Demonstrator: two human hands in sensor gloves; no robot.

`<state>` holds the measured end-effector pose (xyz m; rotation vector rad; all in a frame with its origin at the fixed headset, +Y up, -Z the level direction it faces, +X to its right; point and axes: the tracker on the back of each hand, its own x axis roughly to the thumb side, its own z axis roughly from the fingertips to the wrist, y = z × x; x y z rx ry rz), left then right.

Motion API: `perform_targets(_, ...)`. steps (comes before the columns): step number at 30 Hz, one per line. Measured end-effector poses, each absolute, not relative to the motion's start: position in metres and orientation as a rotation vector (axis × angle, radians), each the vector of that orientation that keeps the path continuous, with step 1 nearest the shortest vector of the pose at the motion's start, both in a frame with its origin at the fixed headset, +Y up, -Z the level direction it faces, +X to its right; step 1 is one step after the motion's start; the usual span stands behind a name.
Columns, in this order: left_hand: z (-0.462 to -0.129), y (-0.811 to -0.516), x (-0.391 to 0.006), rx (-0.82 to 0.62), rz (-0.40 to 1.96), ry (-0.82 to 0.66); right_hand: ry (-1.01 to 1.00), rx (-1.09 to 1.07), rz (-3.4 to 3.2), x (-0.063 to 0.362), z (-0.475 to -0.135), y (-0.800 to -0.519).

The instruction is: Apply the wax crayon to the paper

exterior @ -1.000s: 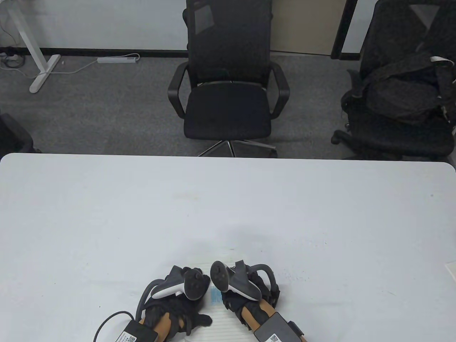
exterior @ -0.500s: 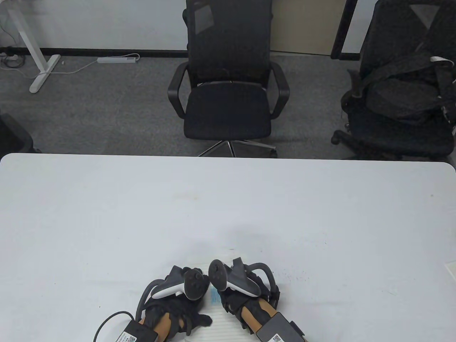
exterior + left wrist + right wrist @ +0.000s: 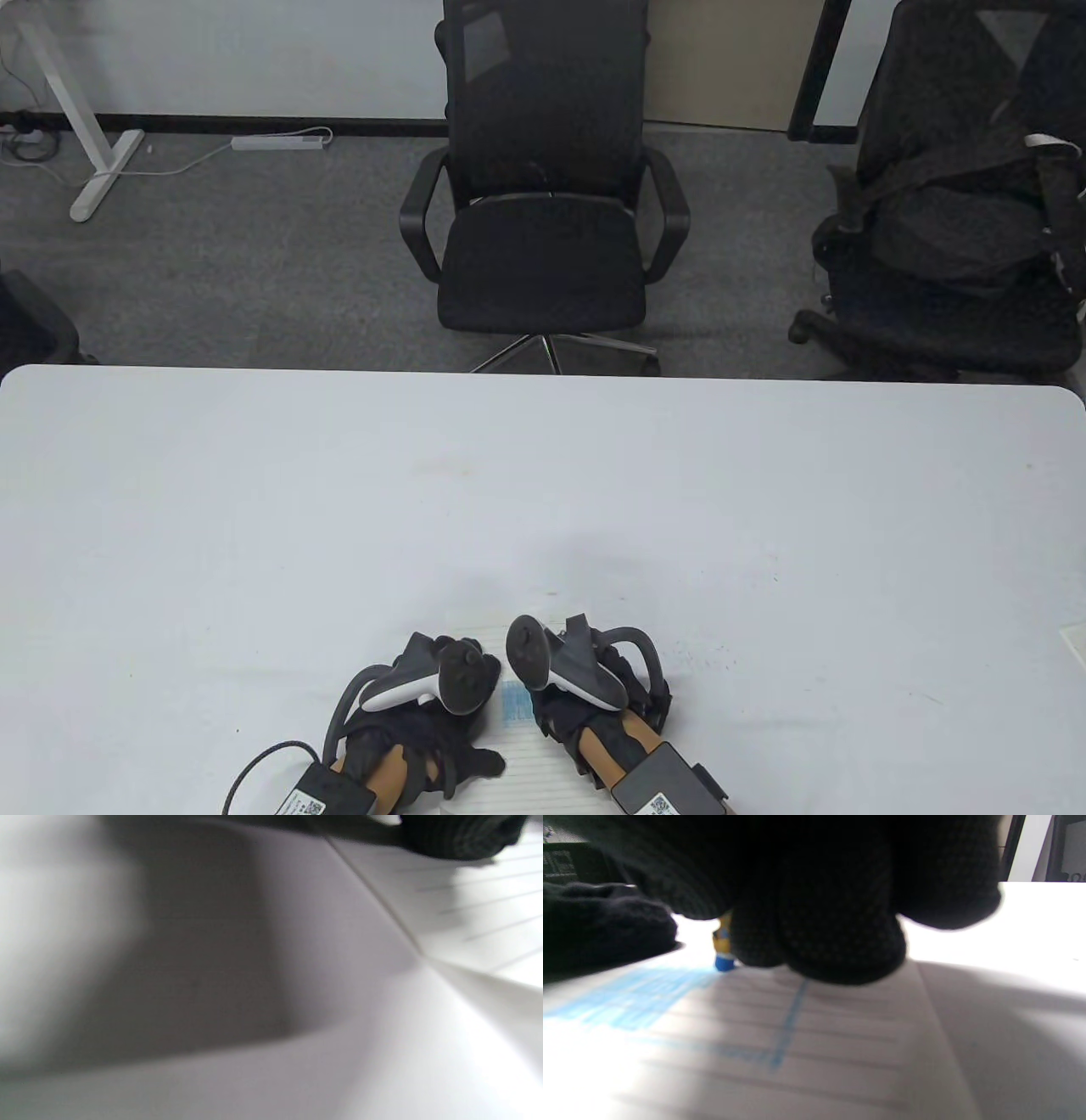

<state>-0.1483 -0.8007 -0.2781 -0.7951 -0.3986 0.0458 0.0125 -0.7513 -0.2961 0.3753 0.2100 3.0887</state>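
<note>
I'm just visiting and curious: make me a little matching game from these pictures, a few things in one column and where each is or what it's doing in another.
Things:
1. blue wax crayon
2. lined white paper sheet
3. left hand
4. black mesh office chair

States:
A. beyond the table's far edge
B. rests on the sheet's left part
C. gripped in the right hand, tip on the sheet
D. flat on the table, partly shaded blue

Pairs: 1-C, 2-D, 3-B, 4-A

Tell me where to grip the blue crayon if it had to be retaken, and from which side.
Grip the crayon on its yellow-wrapped shaft just above the blue tip, coming from above. It stands nearly upright with the tip on the lined paper, and the right hand already covers its upper part, so only that low stretch shows.
</note>
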Motion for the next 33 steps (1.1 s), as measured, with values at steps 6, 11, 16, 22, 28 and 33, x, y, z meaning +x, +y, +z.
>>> perform_targets(6, -0.278, -0.8006, -0.1483, -0.795, 0.045, -0.398, 0.436, 0.446, 3.079, 0.0093, -0.2957, -0.7488)
perform_targets(11, -0.2779, -0.8004, -0.1481, -0.795, 0.045, -0.398, 0.202, 0.396, 3.088, 0.009, -0.2933, -0.7522)
perform_targets(16, -0.278, -0.8003, -0.1481, -0.795, 0.044, -0.398, 0.615, 0.472, 3.053, 0.0083, -0.2957, -0.7494)
perform_targets(22, -0.278, -0.8003, -0.148, -0.796, 0.044, -0.399, 0.316, 0.406, 3.099, 0.0087, -0.2926, -0.751)
perform_targets(28, -0.278, -0.8002, -0.148, -0.795, 0.043, -0.398, 0.539, 0.478, 3.079, 0.007, -0.2911, -0.75)
perform_targets(33, -0.2779, -0.8, -0.1481, -0.795, 0.043, -0.398, 0.292, 0.41, 3.1, 0.0077, -0.2898, -0.752)
